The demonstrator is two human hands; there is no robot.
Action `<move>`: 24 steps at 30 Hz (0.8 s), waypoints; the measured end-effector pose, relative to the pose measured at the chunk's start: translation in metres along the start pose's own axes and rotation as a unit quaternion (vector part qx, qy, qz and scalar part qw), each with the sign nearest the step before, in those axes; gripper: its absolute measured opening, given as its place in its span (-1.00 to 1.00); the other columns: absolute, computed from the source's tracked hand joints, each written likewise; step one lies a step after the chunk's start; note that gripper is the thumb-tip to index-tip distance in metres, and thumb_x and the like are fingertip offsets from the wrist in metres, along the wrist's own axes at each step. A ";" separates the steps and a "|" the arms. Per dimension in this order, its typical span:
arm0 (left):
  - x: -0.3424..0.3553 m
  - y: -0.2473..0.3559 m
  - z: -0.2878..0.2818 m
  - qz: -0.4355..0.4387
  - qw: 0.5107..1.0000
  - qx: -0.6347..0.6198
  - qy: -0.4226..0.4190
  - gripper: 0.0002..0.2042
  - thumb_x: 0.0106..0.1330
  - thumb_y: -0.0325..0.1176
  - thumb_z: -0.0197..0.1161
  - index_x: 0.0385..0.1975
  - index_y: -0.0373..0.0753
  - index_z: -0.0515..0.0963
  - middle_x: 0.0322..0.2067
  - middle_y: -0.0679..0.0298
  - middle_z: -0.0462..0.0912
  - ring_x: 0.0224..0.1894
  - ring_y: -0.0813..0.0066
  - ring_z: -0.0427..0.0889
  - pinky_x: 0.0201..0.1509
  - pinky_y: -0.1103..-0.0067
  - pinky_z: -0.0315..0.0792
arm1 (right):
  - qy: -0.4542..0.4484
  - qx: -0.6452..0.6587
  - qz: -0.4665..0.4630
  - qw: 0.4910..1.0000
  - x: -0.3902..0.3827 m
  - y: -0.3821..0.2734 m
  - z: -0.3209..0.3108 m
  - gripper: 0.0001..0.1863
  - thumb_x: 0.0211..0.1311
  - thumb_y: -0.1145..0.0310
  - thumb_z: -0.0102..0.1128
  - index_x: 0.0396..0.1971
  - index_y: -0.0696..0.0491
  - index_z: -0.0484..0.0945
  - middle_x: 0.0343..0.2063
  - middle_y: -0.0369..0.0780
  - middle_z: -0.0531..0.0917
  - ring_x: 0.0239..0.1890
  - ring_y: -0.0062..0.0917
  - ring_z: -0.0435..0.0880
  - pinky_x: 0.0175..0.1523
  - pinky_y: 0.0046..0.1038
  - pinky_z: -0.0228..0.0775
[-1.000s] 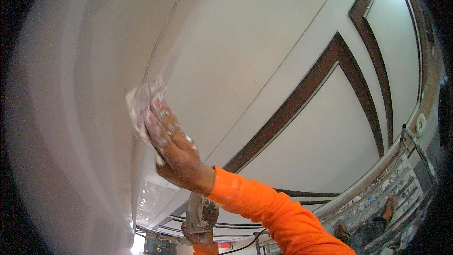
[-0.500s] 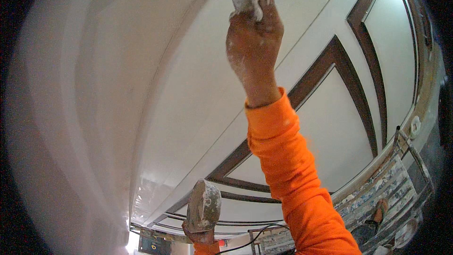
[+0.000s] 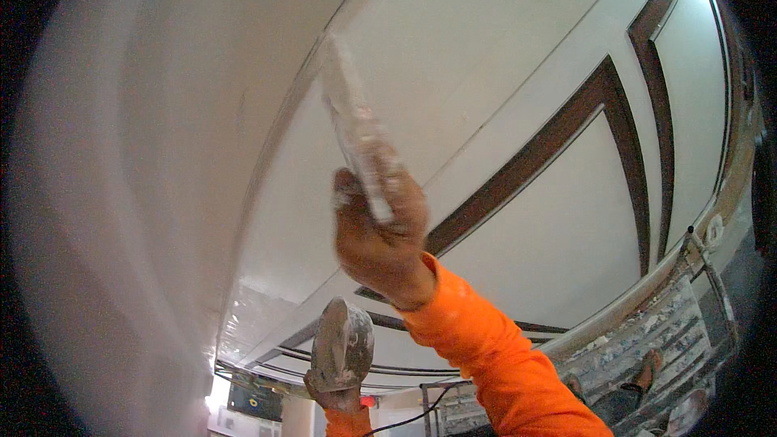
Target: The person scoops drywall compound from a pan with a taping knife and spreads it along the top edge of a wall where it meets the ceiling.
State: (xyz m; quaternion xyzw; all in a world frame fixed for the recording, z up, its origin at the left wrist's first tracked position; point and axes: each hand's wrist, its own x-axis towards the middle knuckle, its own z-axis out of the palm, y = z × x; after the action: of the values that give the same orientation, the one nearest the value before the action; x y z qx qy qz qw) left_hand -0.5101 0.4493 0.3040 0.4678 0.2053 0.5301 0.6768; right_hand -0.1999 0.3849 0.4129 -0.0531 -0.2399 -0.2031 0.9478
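My right hand (image 3: 380, 231), blurred by motion, is closed round a putty knife (image 3: 348, 105) coated in white filler. The knife's tip reaches the seam (image 3: 307, 61) where two pale surfaces meet. Lower down, my left hand (image 3: 333, 392) holds up a grey, rounded bowl (image 3: 343, 344), smeared with white filler along its edge. Its inside cannot be made out well. Both forearms wear orange sleeves.
White panels with dark brown trim (image 3: 526, 162) spread to the right. Below right are a splattered slatted platform (image 3: 647, 340) with a metal rail (image 3: 712, 275) and a foot (image 3: 647, 368). A black cable (image 3: 413, 418) hangs near the bottom.
My right hand has swung down and to the left with the putty knife, from the top of the view toward the seam. My left hand still holds the bowl, nearly in place.
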 end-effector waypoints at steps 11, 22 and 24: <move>-0.011 -0.089 0.090 -0.155 0.982 -0.106 0.034 -0.38 0.13 0.05 0.01 0.16 -0.18 0.25 0.12 0.11 0.33 0.13 0.11 0.34 0.16 0.14 0.29 | -0.338 -0.311 0.222 0.860 -0.012 -0.126 -0.103 -0.52 0.02 0.64 0.03 0.04 0.11 0.39 -0.06 -0.18 0.54 0.01 -0.34 0.50 0.13 -0.40 0.29; -0.086 -0.136 0.226 -0.382 0.848 -0.344 -0.132 -0.39 -0.07 -0.08 0.04 0.07 -0.17 0.34 0.06 0.15 0.41 0.06 0.17 0.43 0.09 0.22 0.37 | -0.652 -0.631 -0.006 0.420 0.072 -0.263 -0.181 -0.58 0.02 0.34 0.09 -0.03 -0.18 0.51 0.10 -0.26 0.43 0.18 -0.26 0.33 0.22 -0.13 0.12; -0.093 -0.144 0.243 -0.393 0.865 -0.292 -0.110 -0.38 -0.09 -0.08 0.06 0.07 -0.18 0.35 0.07 0.15 0.41 0.06 0.15 0.43 0.10 0.20 0.36 | -0.677 -0.623 0.001 0.391 0.098 -0.276 -0.183 -0.59 0.02 0.33 0.10 -0.05 -0.20 0.51 0.08 -0.28 0.45 0.17 -0.28 0.35 0.22 -0.15 0.13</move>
State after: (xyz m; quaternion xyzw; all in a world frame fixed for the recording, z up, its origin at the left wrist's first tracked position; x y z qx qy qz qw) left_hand -0.2794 0.2631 0.2778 0.1844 0.1319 0.2008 0.9530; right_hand -0.1553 0.0620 0.3000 -0.7493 -0.6088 -0.1921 0.1758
